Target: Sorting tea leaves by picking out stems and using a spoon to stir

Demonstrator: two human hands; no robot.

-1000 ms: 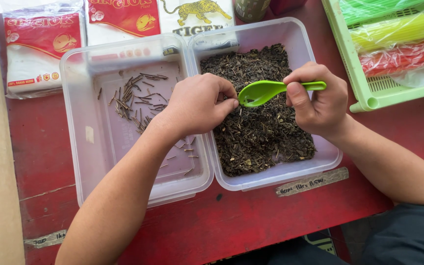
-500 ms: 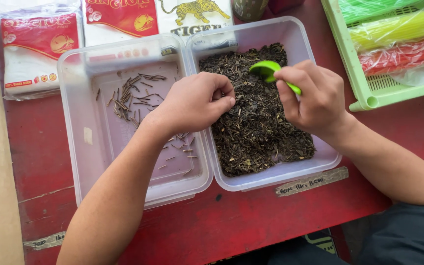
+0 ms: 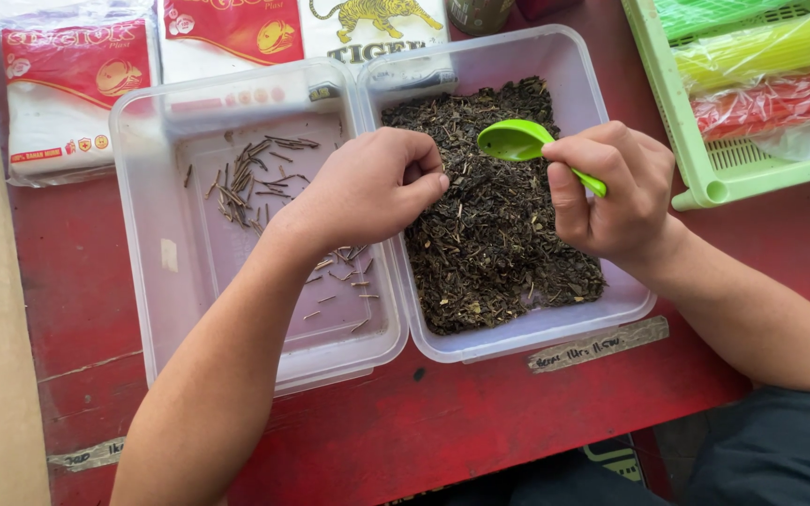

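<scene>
tea leaves (image 3: pixel 489 234) in right tub (image 3: pixel 517 342), stems (image 3: pixel 255 183) left

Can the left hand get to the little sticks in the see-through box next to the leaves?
Probably yes. The left hand sits curled over the edge between the two boxes, and the little sticks lie loose in the open left box beside it. No lid or other thing covers them.

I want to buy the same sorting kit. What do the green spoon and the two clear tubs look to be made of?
The green spoon, held in the right hand, looks like glossy moulded plastic: uniform bright colour, soft sheen on the bowl. The two tubs seem to be thin translucent plastic: the red table shows through their frosted walls and rounded rims.
</scene>
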